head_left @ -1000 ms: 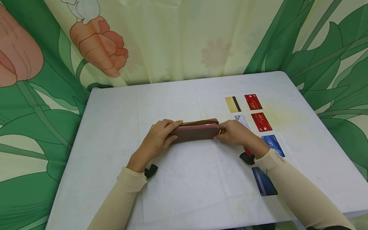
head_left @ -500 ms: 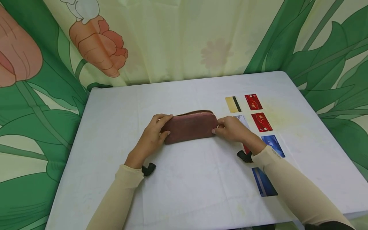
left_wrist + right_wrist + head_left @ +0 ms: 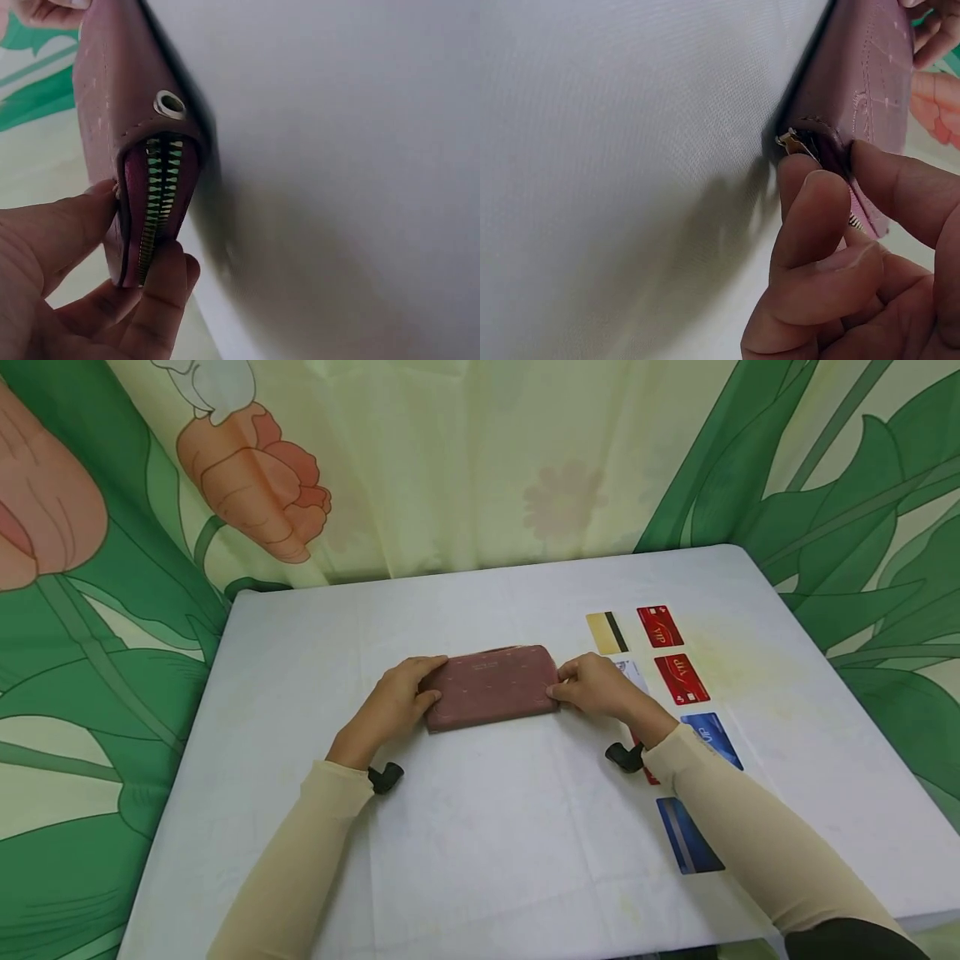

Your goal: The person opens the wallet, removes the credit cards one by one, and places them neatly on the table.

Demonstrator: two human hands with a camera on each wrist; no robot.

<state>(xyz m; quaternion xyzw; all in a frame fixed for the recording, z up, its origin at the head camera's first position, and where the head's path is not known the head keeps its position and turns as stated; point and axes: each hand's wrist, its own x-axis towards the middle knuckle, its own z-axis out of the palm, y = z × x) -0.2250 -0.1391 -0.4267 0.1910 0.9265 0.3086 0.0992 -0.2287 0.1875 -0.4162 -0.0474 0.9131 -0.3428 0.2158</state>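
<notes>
A mauve zip wallet [image 3: 495, 687] leans with its broad face toward the head camera, low over the white table. My left hand [image 3: 393, 703] grips its left end, thumb on the face and fingers at the zipped side. In the left wrist view the metal zip teeth [image 3: 159, 195] mesh together below a round metal eyelet [image 3: 170, 104]. My right hand [image 3: 600, 687] pinches the other end, thumb on the broad face. The right wrist view shows a brass-coloured zip pull [image 3: 793, 142] at that end, against my fingertips. How far the zip is closed along the top is hidden.
Several cards lie to the right: a gold one [image 3: 607, 633], two red VIP ones [image 3: 660, 626], a blue VIP one [image 3: 712, 739] and a blue striped one [image 3: 688, 835]. More cards are partly under my right hand. A patterned curtain [image 3: 465, 468] hangs behind the table [image 3: 300, 635].
The wallet has rolled from zip side up, with a gap showing, to broad face up. Both hands have kept their grip on its ends, and the right hand has shifted slightly left and away.
</notes>
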